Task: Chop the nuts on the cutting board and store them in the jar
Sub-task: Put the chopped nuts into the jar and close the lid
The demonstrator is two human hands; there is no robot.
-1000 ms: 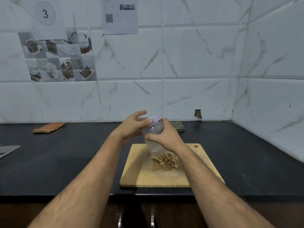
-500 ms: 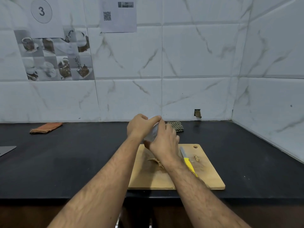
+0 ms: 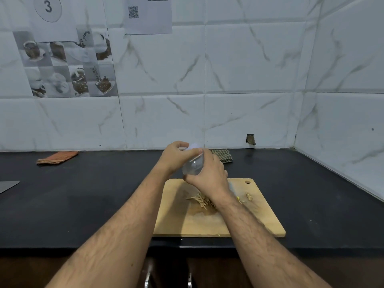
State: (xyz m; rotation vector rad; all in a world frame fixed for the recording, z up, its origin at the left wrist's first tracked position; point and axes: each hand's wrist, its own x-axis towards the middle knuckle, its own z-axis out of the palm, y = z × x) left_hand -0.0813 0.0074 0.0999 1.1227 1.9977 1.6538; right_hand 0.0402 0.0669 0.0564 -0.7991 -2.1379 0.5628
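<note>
A: Two hands on the jar [image 3: 193, 166], held above the board's [image 3: 176, 223] far edge: right hand [image 3: 209, 175] wrapped around its body, left hand [image 3: 176, 156] gripping the lid [image 3: 194, 146].

B: Twist carelessly and it may slip, scattering the nuts [image 3: 202, 201] below.

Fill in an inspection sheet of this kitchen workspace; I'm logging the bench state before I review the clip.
Surface: black countertop, a wooden cutting board near its front edge.
Job's things: clear jar held tilted above the board, white lid on it; pile of slivered nuts on the board, a few bits apart to the right.
Clutter: orange cloth and checked cloth by the wall; grey flat thing at the left edge.
Hands: left hand grips the lid; right hand has its fingers round the jar body.
Cables: nothing seen.
Surroundings: marbled wall tiles, QR sheet, numbered sheet, small hole in the wall.
</note>
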